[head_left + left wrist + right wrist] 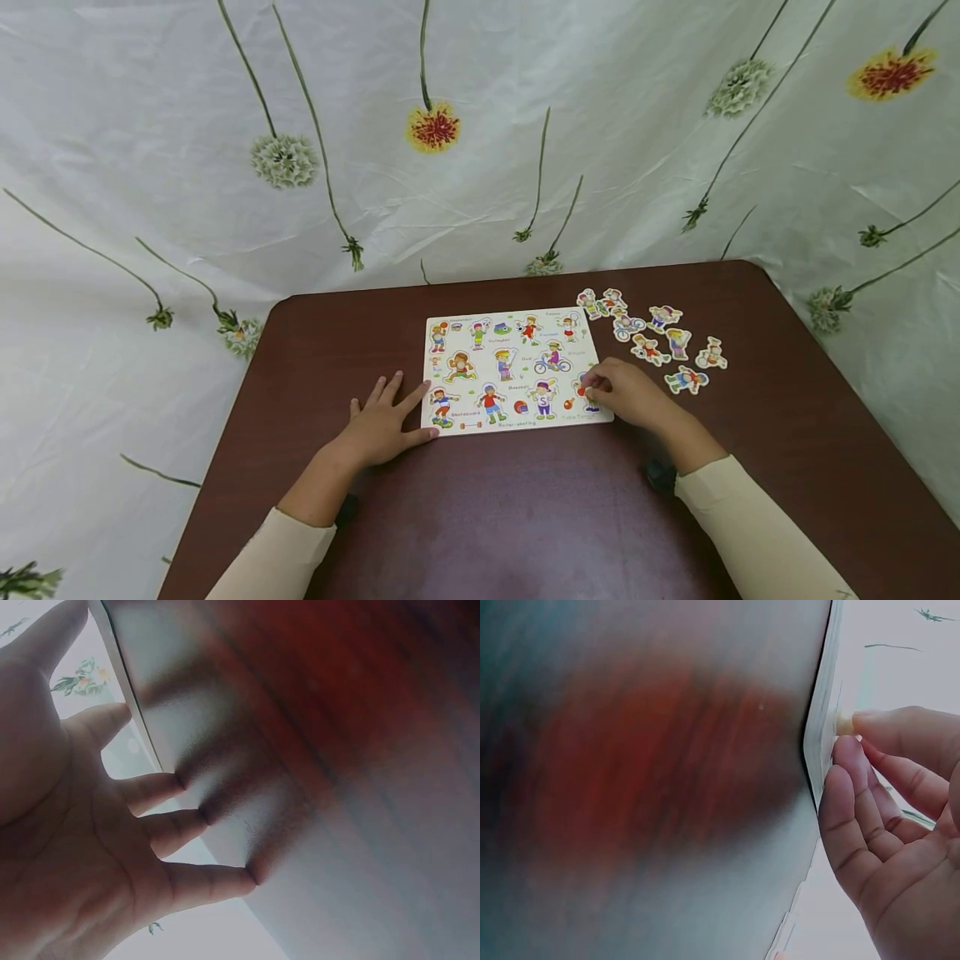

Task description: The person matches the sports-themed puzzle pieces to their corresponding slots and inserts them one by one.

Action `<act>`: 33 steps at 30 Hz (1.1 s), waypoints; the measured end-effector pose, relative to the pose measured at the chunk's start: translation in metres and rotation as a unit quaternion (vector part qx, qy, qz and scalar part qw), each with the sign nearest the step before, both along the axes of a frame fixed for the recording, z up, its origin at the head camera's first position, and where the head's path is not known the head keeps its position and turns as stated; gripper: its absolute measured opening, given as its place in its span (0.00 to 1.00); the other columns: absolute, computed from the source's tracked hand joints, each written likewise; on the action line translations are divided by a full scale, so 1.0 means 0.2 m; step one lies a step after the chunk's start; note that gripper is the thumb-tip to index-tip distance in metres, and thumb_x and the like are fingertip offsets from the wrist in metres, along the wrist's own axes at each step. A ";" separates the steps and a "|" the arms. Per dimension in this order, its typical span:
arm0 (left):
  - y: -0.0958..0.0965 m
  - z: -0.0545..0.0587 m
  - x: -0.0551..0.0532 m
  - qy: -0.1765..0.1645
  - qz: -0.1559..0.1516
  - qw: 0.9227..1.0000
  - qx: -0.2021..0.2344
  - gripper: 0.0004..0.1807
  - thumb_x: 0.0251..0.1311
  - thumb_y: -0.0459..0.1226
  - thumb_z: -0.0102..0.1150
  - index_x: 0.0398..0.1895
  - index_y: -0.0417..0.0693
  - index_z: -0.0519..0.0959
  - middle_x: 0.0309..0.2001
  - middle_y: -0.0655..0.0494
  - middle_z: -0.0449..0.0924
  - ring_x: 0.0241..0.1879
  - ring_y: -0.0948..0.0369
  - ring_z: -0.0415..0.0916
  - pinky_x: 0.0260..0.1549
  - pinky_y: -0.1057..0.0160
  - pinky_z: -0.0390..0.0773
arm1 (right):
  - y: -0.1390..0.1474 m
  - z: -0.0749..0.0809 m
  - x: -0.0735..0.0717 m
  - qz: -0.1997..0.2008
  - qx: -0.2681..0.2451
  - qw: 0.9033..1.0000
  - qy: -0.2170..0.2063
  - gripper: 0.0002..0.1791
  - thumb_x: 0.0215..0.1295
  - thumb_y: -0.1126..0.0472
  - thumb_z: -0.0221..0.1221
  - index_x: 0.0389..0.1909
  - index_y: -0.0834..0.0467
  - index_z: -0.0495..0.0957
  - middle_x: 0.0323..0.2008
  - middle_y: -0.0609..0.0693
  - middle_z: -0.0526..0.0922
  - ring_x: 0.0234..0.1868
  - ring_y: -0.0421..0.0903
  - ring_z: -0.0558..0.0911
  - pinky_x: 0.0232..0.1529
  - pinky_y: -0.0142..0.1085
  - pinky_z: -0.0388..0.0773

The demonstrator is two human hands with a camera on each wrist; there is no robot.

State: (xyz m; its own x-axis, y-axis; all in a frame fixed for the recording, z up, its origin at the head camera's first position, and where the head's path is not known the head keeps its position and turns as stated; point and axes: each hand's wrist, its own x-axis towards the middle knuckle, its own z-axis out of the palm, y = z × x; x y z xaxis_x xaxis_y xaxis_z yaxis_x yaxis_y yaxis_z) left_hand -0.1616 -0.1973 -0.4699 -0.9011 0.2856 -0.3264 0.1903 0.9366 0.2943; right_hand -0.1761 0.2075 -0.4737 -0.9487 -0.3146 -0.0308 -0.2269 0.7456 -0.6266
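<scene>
While my left grip (382,425) lies spread at the board (480,379), my right grip (626,392) pinches a piece (582,390), likely light, stiff; grasp edges.

Table (495,508): dark reddish-brown, far corners rounded
Cloth (480,200): white, wrinkled, hanging behind, printed with flowers (433,127)
Light: pale sheen on the table

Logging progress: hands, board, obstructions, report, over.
Left hand spread, touching puzzle board. Right hand pinching piece at its near-right corner. Loose pieces to the right; nothing visibly blocking.
</scene>
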 end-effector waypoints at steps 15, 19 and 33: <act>0.00 0.00 0.00 -0.001 0.002 1.000 0.001 0.47 0.64 0.65 0.56 0.82 0.64 0.52 0.82 0.36 0.40 0.80 0.34 0.35 0.66 0.20 0.42 | 0.06 -0.01 0.04 -0.069 -0.084 0.993 0.036 0.08 0.67 0.65 0.65 0.45 0.61 0.84 0.41 0.56 0.85 0.41 0.48 0.84 0.42 0.37 0.80; 0.00 0.00 0.00 -0.002 0.001 1.000 0.001 0.47 0.64 0.65 0.56 0.82 0.64 0.52 0.82 0.36 0.40 0.80 0.34 0.35 0.66 0.20 0.42 | 0.09 -0.01 0.05 -0.098 -0.117 0.988 0.023 0.09 0.70 0.63 0.63 0.48 0.62 0.83 0.42 0.58 0.86 0.43 0.48 0.85 0.44 0.34 0.80; 0.00 0.00 0.00 0.002 0.003 1.000 0.002 0.46 0.64 0.64 0.57 0.81 0.64 0.53 0.82 0.36 0.40 0.80 0.34 0.36 0.66 0.19 0.42 | 0.23 0.02 0.09 -0.141 -0.132 0.981 0.027 0.13 0.72 0.57 0.61 0.50 0.61 0.82 0.46 0.57 0.87 0.39 0.30 0.81 0.41 0.27 0.77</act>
